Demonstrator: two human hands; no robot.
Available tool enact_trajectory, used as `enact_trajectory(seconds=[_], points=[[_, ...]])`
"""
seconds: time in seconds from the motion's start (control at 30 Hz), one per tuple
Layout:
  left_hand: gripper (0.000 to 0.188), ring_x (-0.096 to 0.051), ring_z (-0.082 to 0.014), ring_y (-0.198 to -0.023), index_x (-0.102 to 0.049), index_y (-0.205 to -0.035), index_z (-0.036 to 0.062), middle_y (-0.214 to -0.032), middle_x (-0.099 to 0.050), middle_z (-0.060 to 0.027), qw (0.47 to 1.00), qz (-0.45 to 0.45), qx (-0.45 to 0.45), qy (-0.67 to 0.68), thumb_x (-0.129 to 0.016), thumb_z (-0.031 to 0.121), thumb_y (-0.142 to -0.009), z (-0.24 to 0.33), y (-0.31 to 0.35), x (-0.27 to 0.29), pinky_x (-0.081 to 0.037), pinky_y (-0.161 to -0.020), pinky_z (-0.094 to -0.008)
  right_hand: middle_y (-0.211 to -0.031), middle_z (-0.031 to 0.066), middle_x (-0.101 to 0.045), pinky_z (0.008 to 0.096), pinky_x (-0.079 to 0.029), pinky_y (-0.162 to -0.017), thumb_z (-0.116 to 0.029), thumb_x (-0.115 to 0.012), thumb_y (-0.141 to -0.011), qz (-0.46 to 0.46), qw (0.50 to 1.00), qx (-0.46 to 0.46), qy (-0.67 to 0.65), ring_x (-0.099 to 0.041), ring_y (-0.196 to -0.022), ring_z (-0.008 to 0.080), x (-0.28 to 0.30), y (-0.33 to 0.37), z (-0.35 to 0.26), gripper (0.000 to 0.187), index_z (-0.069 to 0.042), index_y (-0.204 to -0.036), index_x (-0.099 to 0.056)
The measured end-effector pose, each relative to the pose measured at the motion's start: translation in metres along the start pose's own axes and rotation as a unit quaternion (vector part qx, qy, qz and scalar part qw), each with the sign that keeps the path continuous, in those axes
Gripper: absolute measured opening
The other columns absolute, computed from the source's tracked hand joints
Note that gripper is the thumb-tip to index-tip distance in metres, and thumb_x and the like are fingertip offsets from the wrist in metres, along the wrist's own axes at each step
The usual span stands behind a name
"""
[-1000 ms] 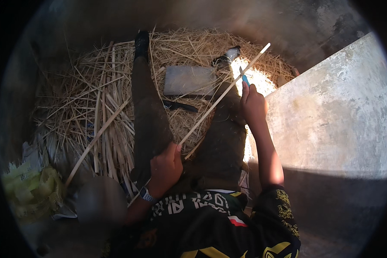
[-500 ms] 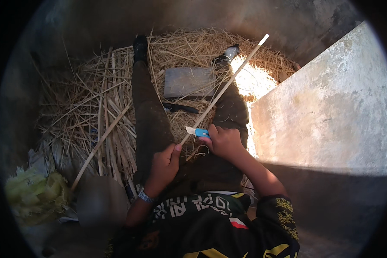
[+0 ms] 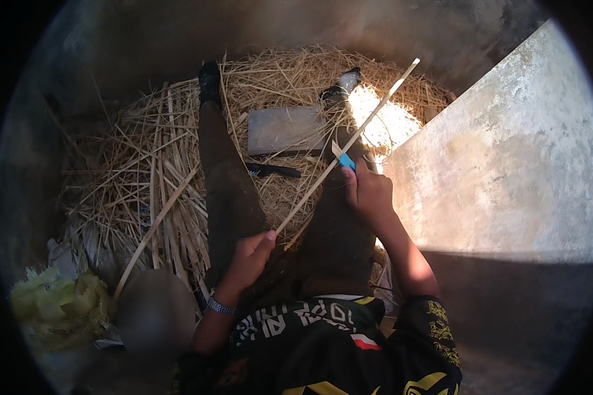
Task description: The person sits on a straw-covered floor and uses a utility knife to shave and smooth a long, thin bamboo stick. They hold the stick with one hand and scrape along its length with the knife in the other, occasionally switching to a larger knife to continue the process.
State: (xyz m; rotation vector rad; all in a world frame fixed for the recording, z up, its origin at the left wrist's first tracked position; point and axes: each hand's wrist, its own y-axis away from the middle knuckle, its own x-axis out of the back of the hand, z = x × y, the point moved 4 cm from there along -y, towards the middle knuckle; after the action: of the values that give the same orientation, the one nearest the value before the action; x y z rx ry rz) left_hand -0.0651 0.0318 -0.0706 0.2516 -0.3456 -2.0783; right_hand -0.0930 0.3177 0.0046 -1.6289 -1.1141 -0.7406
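Observation:
My left hand is closed around the near end of a long, thin, pale strip of bamboo or cane. The strip slants away from me to the upper right, over my right thigh. In my right hand, closed, is a utility knife with a blue handle. Its pale, wide blade lies against the strip past its middle. I cannot tell how deep the edge sits. A black-handled tool lies on the shavings between my legs.
A grey rectangular block sits between my lower legs. Straw-like shavings cover the floor, with loose strips piled at my left. A yellowish bundle lies at lower left. On the right stands a pale wall, partly sunlit.
My right hand and the knife have moved away from my left hand, up along the strip. The curled shaving near the blade is no longer visible. My left hand keeps its hold.

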Motion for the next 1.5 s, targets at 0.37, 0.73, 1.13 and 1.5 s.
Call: enact_trajectory(seconds=[0.37,0.73,1.13,1.5], points=[[0.044,-0.036,-0.0022,-0.056,-0.054,-0.080,0.0091,-0.066,-0.040,0.0082,0.996,-0.046,0.044,0.061,-0.049,0.041,-0.110,0.001,-0.003,0.002,-0.030,-0.052,-0.0217,-0.062,0.0113,-0.061,0.0421,-0.048,-0.044,-0.047,-0.061,-0.099,-0.087,0.980,0.177,0.001,-0.064,-0.052,0.0310,-0.029,0.039,-0.040,0.043,-0.007,-0.088,-0.053],[0.047,-0.038,-0.0042,-0.058,-0.056,-0.080,0.0027,-0.064,-0.044,0.0051,0.987,0.022,-0.041,-0.157,-0.051,0.040,-0.109,0.008,0.004,-0.002,-0.032,-0.053,-0.0265,-0.067,0.0244,-0.063,0.0593,-0.049,-0.063,-0.050,-0.036,-0.108,0.031,0.986,-0.134,0.097,-0.064,-0.068,0.0505,-0.004,-0.035,0.072,0.052,-0.005,-0.092,-0.058],[0.028,-0.066,-0.0347,-0.060,-0.067,-0.092,0.0046,-0.063,-0.061,-0.0160,0.945,0.072,-0.113,-0.297,-0.059,0.029,-0.104,0.030,0.020,-0.017,-0.047,-0.054,-0.0416,-0.058,0.0146,-0.049,0.0456,-0.042,-0.054,-0.041,-0.037,-0.109,0.036,0.934,-0.216,-0.282,-0.051,-0.054,0.0336,-0.007,0.034,0.090,0.047,-0.003,-0.092,-0.057],[0.024,-0.066,-0.0372,-0.060,-0.068,-0.092,0.0071,-0.063,-0.062,-0.0153,0.920,0.060,-0.141,-0.361,-0.061,0.028,-0.103,0.028,0.016,-0.022,-0.048,-0.053,-0.0451,-0.050,-0.0021,-0.031,0.0263,-0.028,-0.038,-0.056,-0.033,-0.109,0.070,0.715,-0.371,-0.589,-0.032,-0.038,0.0103,-0.009,0.056,0.070,0.053,-0.015,-0.077,-0.039]])
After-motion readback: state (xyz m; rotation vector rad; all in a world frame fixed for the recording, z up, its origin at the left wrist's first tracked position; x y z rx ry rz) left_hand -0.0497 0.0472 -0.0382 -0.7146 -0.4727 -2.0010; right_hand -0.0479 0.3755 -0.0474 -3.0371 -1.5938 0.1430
